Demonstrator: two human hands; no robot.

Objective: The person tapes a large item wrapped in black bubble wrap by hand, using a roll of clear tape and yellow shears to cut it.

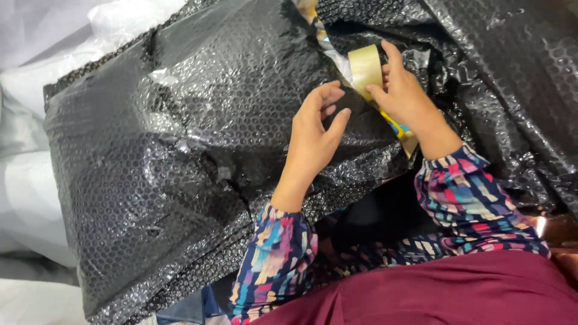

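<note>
I see a large bundle wrapped in black bubble wrap [180, 150] filling most of the view, lying over white plastic sheeting [36, 180]. My left hand [313, 135] rests flat on the bundle's right part, fingers loose and clasping nothing. My right hand [406, 96] grips a roll of clear tan packing tape [365, 69], pressed against the wrap just above the left hand.

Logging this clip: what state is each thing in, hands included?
Black bubble wrap: wrapped over a bulky bundle, creased, loose at its edges.
Tape roll: upright on edge, held against the wrap.
Right hand: gripping the tape roll.
Left hand: open, pressing flat on the wrap.
</note>
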